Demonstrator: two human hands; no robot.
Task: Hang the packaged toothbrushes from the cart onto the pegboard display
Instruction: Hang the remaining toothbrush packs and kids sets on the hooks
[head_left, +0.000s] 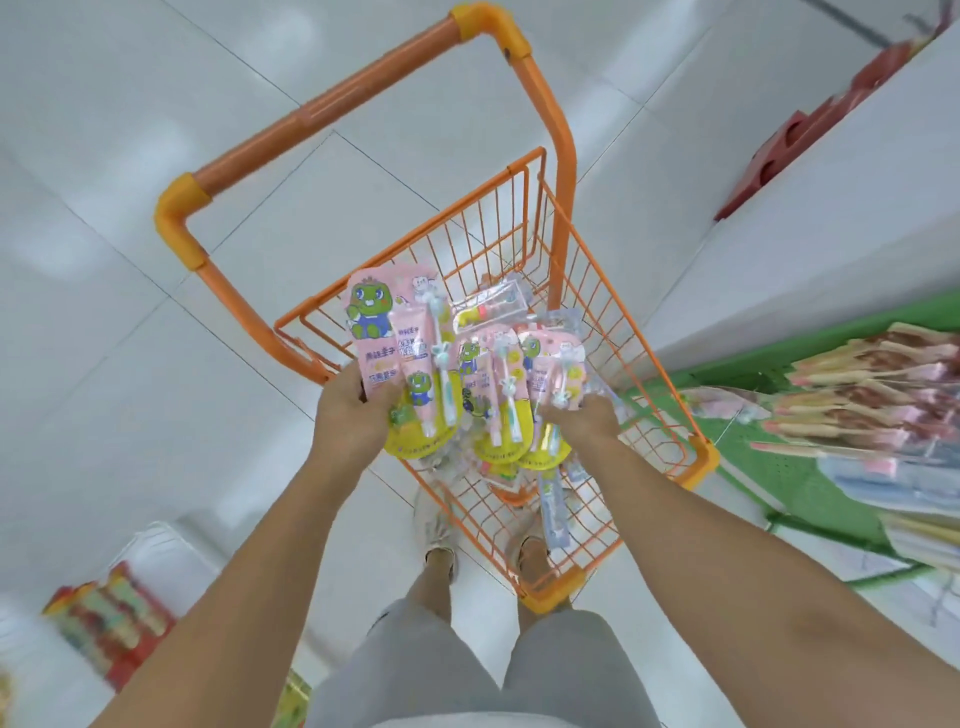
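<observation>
Hands in the cart (597, 291): left hand (349, 410) grips 1 pink pack (397, 332); right hand (576, 423) pinches 2 more (524, 374); lift by hang-holes, swing toward the pegboard (769, 467), packs separate.

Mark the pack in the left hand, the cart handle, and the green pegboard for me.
Pink toothbrush pack (387, 332): head view, on its printed card face.
Cart handle (332, 106): head view, on the orange crossbar.
Green pegboard (810, 483): head view, on a bare panel patch.

pegboard display (810, 467) — blurred, cut by right edge | left hand (349, 410) — fingertips hidden behind pack (402, 358)
</observation>
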